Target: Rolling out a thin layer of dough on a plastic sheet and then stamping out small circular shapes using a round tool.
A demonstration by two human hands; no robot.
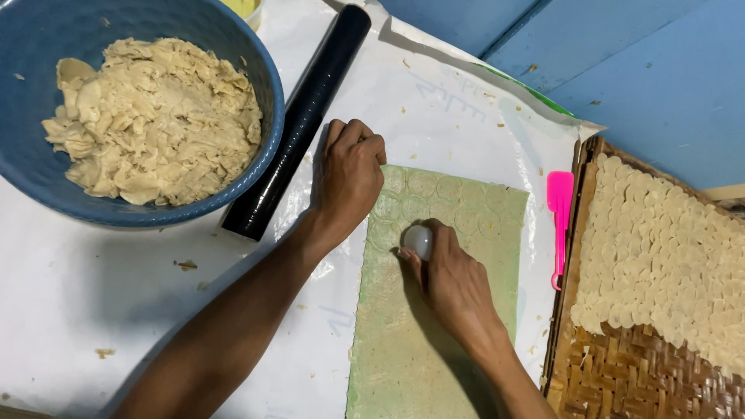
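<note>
A thin sheet of pale green dough (419, 341) lies on a white plastic sheet (116, 287); round cut marks cover its far end. My right hand (450, 279) grips a small white round cutter (417, 240) and presses it onto the dough near its left side. With fingers curled, my left hand (349, 174) rests as a loose fist at the dough's far left corner, empty.
A black rolling pin (299, 116) lies diagonally beside a blue bowl (268, 93) full of dough scraps. At the right, a woven bamboo tray (621, 372) holds several small dough rounds, with a pink spatula (559, 217) along its edge. Blue boards lie beyond.
</note>
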